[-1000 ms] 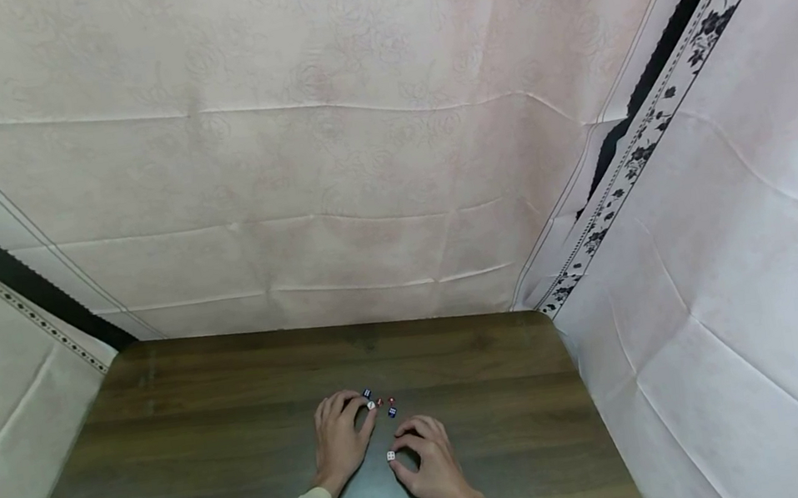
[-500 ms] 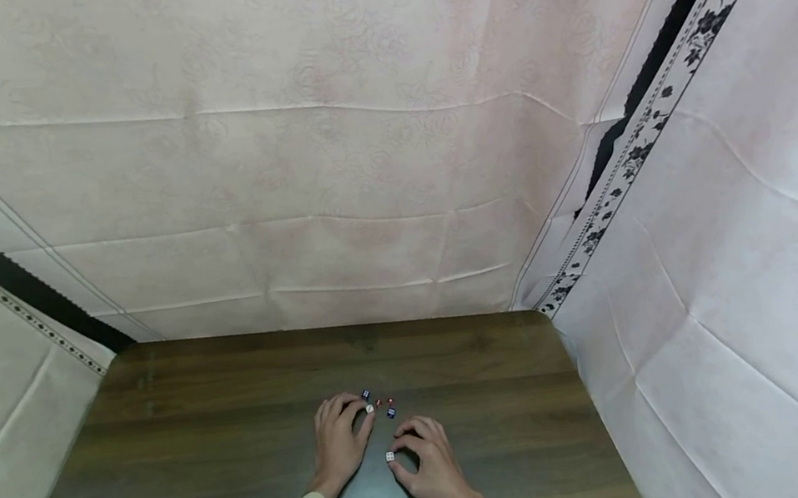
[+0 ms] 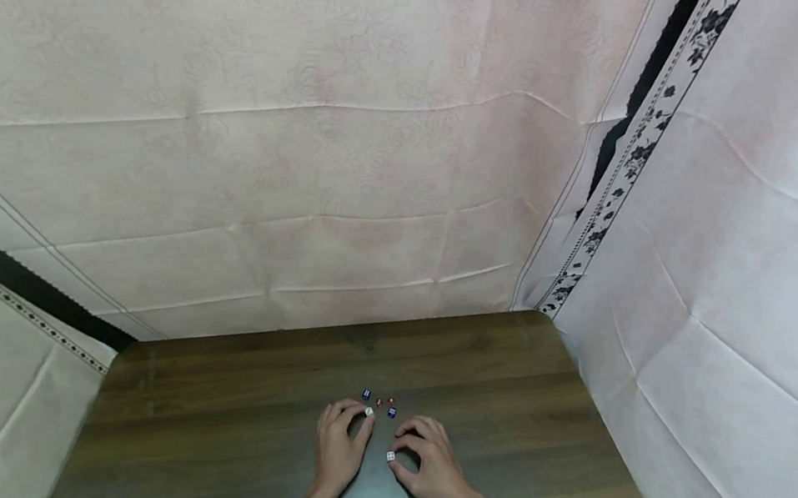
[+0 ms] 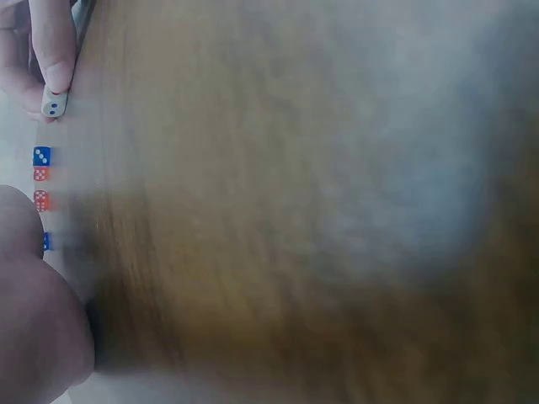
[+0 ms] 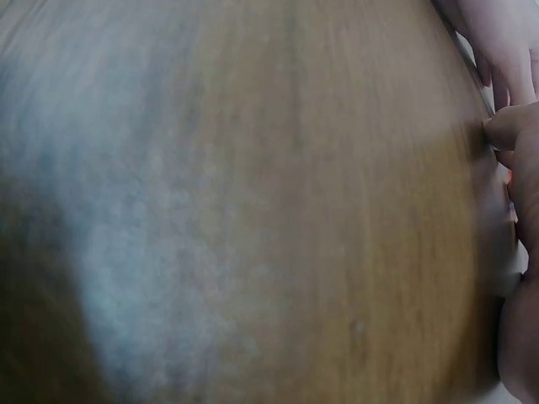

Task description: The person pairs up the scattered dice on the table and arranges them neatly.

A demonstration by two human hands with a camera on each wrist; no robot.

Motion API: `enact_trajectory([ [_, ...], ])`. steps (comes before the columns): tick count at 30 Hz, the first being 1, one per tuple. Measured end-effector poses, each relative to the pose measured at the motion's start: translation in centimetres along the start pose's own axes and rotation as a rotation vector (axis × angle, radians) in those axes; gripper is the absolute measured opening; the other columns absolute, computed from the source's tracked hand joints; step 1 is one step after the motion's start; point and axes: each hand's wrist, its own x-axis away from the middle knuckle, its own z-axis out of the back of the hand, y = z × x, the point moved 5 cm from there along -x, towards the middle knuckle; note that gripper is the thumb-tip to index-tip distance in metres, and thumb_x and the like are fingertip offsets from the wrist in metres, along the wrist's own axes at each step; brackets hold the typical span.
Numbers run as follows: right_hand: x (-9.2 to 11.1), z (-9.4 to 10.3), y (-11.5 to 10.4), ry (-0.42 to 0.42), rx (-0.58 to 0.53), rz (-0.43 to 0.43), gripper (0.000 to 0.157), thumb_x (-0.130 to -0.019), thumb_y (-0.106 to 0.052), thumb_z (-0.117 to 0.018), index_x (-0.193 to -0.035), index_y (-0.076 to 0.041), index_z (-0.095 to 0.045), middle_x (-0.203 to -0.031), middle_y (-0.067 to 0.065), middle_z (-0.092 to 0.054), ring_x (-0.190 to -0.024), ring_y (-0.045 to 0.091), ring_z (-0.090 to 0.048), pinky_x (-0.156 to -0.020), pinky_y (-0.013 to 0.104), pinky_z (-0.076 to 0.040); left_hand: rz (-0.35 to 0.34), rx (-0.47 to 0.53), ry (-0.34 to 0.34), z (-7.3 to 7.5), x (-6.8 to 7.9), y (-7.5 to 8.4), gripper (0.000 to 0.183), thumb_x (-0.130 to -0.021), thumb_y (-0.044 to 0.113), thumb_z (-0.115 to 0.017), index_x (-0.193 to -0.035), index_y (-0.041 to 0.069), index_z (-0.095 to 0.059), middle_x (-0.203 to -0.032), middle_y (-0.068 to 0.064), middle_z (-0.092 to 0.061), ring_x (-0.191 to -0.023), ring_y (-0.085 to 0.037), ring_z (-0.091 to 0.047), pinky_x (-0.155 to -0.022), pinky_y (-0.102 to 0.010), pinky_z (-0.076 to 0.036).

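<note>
Between thumb and index finger, my left hand (image 3: 338, 449) pinches a white die (image 3: 369, 411). Another white die (image 3: 391, 456) is pinched in my right hand (image 3: 431, 463), lower and to the right; the left wrist view shows dark pips on this white die (image 4: 55, 103). Just beyond the hands lie a blue die (image 3: 366, 394), a red die (image 3: 379, 402), a second red die (image 3: 391, 400) and a second blue die (image 3: 392, 412). At the edge of the right wrist view, the right hand (image 5: 524, 181) hides most of the dice.
The dice lie on a brown wooden table (image 3: 236, 388) with rounded far corners. Pale patterned cloth (image 3: 327, 166) hangs behind it, and more white cloth (image 3: 751, 278) hangs at the right side.
My left hand has drawn back slightly toward me with its white die, away from the far blue die. The right hand and the lying dice stay where they were.
</note>
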Motion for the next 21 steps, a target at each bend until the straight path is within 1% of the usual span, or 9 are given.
enact_trajectory([
  [4,0.0,-0.1,0.0,-0.006,-0.003,-0.01,0.011,-0.096,-0.027,-0.091,-0.102,-0.027,-0.082,-0.124,-0.006,-0.073,-0.126,0.018,-0.064,-0.109,0.053,-0.049,-0.04,0.004,0.009,0.5,0.5,0.6,0.017,-0.094,0.012,-0.093,-0.109,0.009,-0.086,-0.114,-0.005,-0.079,-0.111,-0.031,-0.073,-0.107,-0.062,-0.054],
  [6,0.1,-0.1,0.1,-0.008,-0.007,-0.017,0.012,-0.095,-0.027,-0.091,-0.102,-0.028,-0.082,-0.124,-0.008,-0.072,-0.126,0.018,-0.064,-0.11,0.053,-0.05,-0.035,0.003,-0.001,0.6,0.8,0.8,0.017,-0.094,0.012,-0.093,-0.109,0.008,-0.086,-0.114,-0.004,-0.079,-0.111,-0.029,-0.073,-0.105,-0.059,-0.054],
  [8,0.1,-0.1,0.2,-0.012,-0.014,-0.028,0.012,-0.095,-0.028,-0.091,-0.103,-0.029,-0.082,-0.125,-0.009,-0.072,-0.127,0.018,-0.064,-0.111,0.053,-0.05,-0.017,0.009,-0.019,0.8,1.0,0.9,0.017,-0.095,0.012,-0.093,-0.11,0.009,-0.086,-0.115,-0.003,-0.079,-0.111,-0.027,-0.073,-0.102,-0.058,-0.055],
  [14,0.2,-0.1,0.2,-0.014,-0.013,-0.045,0.012,-0.095,-0.029,-0.091,-0.103,-0.029,-0.082,-0.126,-0.009,-0.072,-0.128,0.019,-0.064,-0.111,0.054,-0.05,0.008,0.025,-0.055,1.2,1.7,1.1,0.016,-0.095,0.014,-0.093,-0.11,0.012,-0.087,-0.117,-0.002,-0.08,-0.114,-0.026,-0.074,-0.103,-0.056,-0.056],
  [18,0.2,-0.1,0.2,-0.01,-0.016,-0.042,0.012,-0.095,-0.028,-0.092,-0.103,-0.028,-0.082,-0.125,-0.008,-0.072,-0.127,0.018,-0.064,-0.11,0.054,-0.051,0.035,0.032,-0.102,1.3,2.3,1.1,0.017,-0.096,0.017,-0.093,-0.112,0.014,-0.087,-0.117,0.003,-0.079,-0.116,-0.022,-0.074,-0.106,-0.056,-0.056],
  [21,0.2,-0.1,0.1,-0.007,-0.011,-0.036,0.012,-0.095,-0.028,-0.092,-0.102,-0.028,-0.082,-0.125,-0.009,-0.072,-0.127,0.018,-0.064,-0.11,0.054,-0.051,0.033,0.031,-0.122,1.4,2.8,1.3,0.016,-0.096,0.017,-0.093,-0.111,0.016,-0.087,-0.116,0.005,-0.079,-0.114,-0.02,-0.073,-0.106,-0.057,-0.056],
])
